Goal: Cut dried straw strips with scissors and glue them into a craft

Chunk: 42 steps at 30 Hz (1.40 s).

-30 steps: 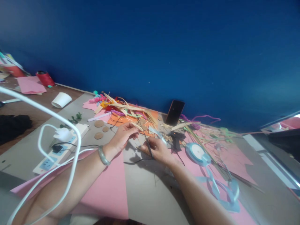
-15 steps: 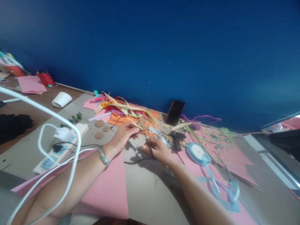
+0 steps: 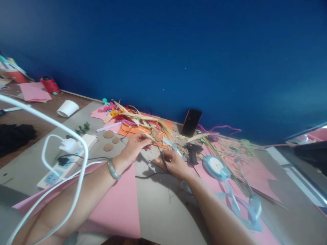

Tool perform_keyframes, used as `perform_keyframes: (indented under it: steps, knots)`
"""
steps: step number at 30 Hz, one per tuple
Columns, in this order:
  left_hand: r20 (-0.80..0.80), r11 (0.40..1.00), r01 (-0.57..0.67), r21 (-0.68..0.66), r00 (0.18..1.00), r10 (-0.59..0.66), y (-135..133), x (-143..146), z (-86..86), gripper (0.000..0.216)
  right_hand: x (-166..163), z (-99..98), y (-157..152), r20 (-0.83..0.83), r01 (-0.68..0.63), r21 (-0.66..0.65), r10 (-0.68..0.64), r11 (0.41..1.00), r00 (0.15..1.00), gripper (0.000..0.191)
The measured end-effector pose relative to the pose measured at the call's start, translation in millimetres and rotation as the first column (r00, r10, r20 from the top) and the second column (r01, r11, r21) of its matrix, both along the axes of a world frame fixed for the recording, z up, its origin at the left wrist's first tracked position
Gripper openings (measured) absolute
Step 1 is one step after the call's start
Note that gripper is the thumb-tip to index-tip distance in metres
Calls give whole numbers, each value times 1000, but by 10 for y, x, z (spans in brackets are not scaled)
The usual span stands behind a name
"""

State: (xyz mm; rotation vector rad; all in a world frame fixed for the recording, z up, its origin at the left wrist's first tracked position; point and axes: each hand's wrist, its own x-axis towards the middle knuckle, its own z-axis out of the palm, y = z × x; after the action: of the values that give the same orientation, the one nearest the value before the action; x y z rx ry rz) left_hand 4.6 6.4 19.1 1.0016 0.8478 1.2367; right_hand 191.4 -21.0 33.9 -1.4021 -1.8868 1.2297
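My left hand [image 3: 136,148], with a bangle [image 3: 113,169] on its wrist, pinches a pale straw-coloured strip [image 3: 149,136] between thumb and fingers. Close on its right, my right hand [image 3: 175,163] is closed around a slim dark tool [image 3: 163,160]. The tool slants up and left, its tip beside the strip; its exact kind is unclear. Both hands are just above the grey table. Right of them lies a black glue gun [image 3: 192,152] among pale scraps. Several brown discs [image 3: 108,134] lie left of my hands. Behind are straw-coloured strips [image 3: 138,116] over orange paper [image 3: 133,130].
A white power strip [image 3: 76,156] and white cable [image 3: 85,153] are at left, near a tipped paper cup [image 3: 67,108]. A phone [image 3: 191,122] leans on the blue wall [image 3: 163,61]. Pink paper [image 3: 114,207] lies under my left arm; a blue ribbon roll [image 3: 214,166] is at right.
The dark tool has turned slightly in my right hand, its tip still by the strip. My left hand keeps its pinch and place.
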Motion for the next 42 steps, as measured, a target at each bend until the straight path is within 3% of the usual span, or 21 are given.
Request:
perform_keyframes:
  steps: [29,37,42]
  knots:
    - [-17,998,32,48,999,-32,-2,-25,-10,13,105,-62,68,-21,-51,-64,50,997,999,49]
    - [2,999,40,19,999,-40,-33,-3,41,17,26,34,31,-120,45,-34,-49,998,992,49]
    - [19,993,117,8,993,-117,-69,62,-12,15,-59,33,-16,-242,226,-16,-223,974,944,40]
